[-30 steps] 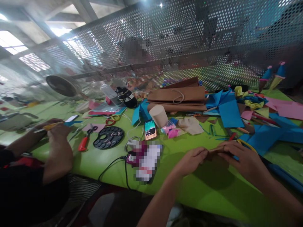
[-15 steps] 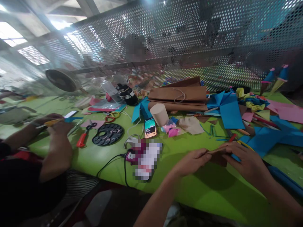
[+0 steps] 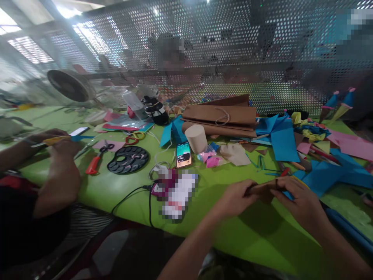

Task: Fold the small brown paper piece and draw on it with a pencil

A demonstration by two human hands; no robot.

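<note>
A small piece of brown paper (image 3: 264, 190) is held between my two hands, a little above the green table (image 3: 233, 233). My left hand (image 3: 239, 196) pinches its left end between thumb and fingers. At the other end, my right hand (image 3: 295, 192) grips it with thumb and bent fingers. The paper looks folded or curled, and my fingers hide both its ends. Close beyond my right hand lie blue paper sheets (image 3: 339, 169) and a red-handled tool (image 3: 284, 171).
Brown paper rolls (image 3: 218, 114), a cream cylinder (image 3: 196, 138) and a lit phone (image 3: 183, 154) lie ahead. To the left are a black palette (image 3: 128, 160), orange-handled scissors (image 3: 93, 165) and a co-worker's hands (image 3: 60, 144) holding yellow and blue paper. Cables (image 3: 150, 202) cross the table edge.
The camera view has shifted slightly, so the left-side things appear further left. My hands have turned the brown paper a little, and both still hold it.
</note>
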